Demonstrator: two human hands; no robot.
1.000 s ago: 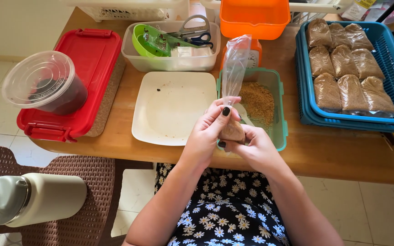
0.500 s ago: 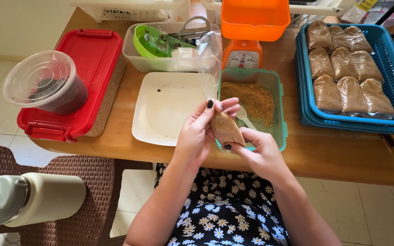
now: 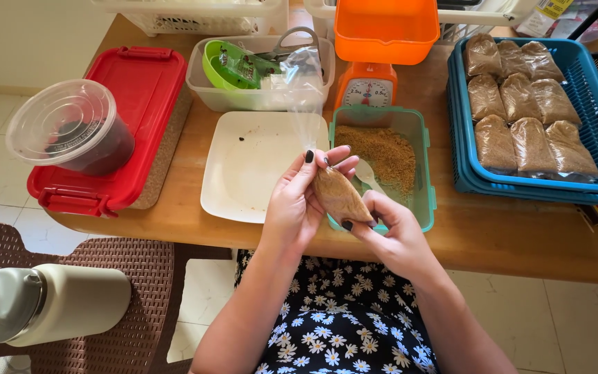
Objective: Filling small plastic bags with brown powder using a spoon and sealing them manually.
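Both hands hold a small clear plastic bag (image 3: pixel 339 196) packed with brown granules, just above the table's near edge. My left hand (image 3: pixel 299 201) pinches the bag's neck, and the empty clear top (image 3: pixel 304 90) trails up and away from me. My right hand (image 3: pixel 389 225) cups the filled bottom end. Just behind the hands stands a green tub (image 3: pixel 420 149) of loose brown granules with a white spoon (image 3: pixel 367 173) in it. A white square plate (image 3: pixel 254 163) lies to the left of the tub.
A blue basket (image 3: pixel 590 90) at the right holds several filled bags. An orange kitchen scale (image 3: pixel 375 62) stands behind the tub. A clear box (image 3: pixel 257 97) holds scissors and a green scoop. A red lidded box (image 3: pixel 140 104) carries a round container (image 3: pixel 70 128). A cream flask (image 3: pixel 43 305) lies on a wicker chair.
The bag has been tipped from upright onto a slant, its empty top swinging left toward the clear box. My right hand slid down to the filled end.
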